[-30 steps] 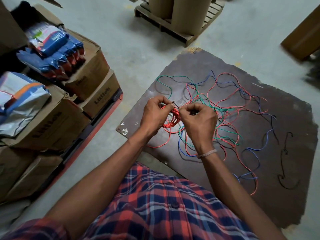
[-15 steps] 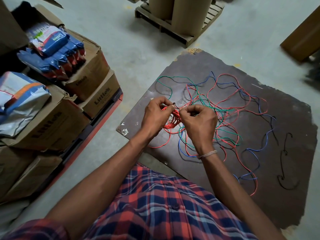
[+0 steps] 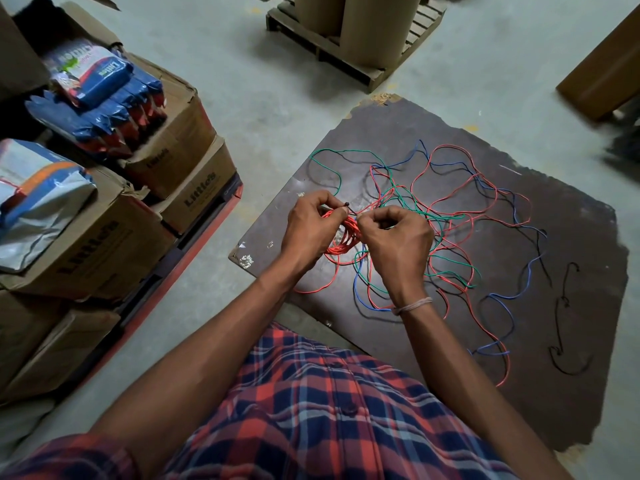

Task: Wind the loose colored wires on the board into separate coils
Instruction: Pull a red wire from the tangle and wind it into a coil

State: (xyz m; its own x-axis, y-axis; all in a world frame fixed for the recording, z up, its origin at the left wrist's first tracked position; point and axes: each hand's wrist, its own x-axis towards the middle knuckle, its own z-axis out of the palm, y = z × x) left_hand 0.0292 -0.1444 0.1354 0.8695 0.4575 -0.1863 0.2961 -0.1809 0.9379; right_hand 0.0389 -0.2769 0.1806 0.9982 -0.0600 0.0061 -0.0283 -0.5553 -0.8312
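Observation:
A dark brown board (image 3: pixel 571 237) lies on the floor with a tangle of loose wires on it. A red wire coil (image 3: pixel 343 239) hangs between my hands above the board's left part. My left hand (image 3: pixel 313 226) grips the coil, with the wire's dark tip sticking out by its thumb. My right hand (image 3: pixel 394 240) pinches the red wire beside the coil. Loose red wire (image 3: pixel 485 199), green wire (image 3: pixel 446 218) and blue wire (image 3: pixel 519 292) spread to the right. A black wire (image 3: pixel 562 306) lies apart at the board's right side.
Stacked cardboard boxes (image 3: pixel 104 237) with blue packets (image 3: pixel 100 98) stand on a red pallet at the left. A wooden pallet (image 3: pixel 346 60) carrying cardboard rolls sits beyond the board. A brown box (image 3: pixel 602 74) is at the upper right. Grey concrete floor surrounds the board.
Both hands stay at the red coil, with only small finger shifts as my right hand works the wire near the coil. The loose wires on the board lie as before.

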